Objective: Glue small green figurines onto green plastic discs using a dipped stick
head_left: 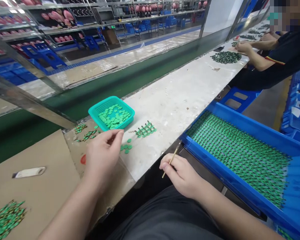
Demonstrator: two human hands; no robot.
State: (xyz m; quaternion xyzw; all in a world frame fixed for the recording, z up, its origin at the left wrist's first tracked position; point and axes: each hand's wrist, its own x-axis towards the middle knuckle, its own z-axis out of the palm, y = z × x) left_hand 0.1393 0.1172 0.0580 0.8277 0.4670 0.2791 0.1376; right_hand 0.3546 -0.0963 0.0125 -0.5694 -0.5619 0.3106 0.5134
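Observation:
My left hand (105,155) is over the bench's near edge, thumb and fingertips pinched together; whatever may be between them is hidden. Just beyond it are several loose green discs (126,146) and a small group of green pieces with dark tips (145,129), set in rows. A turquoise plastic basket (130,115) holding many flat green discs (115,115) stands behind my left hand. In my right hand (181,173), a thin wooden stick (172,158) with a darker upper end is gripped between thumb and fingers, clear of the bench edge.
To the right, a blue tray (202,150) holds dense rows of green pieces. Small green-and-brown parts (8,218) and a white tube (29,172) lie on cardboard at left. A co-worker's arm (257,56) reaches over the bench near a dark green pile (226,57).

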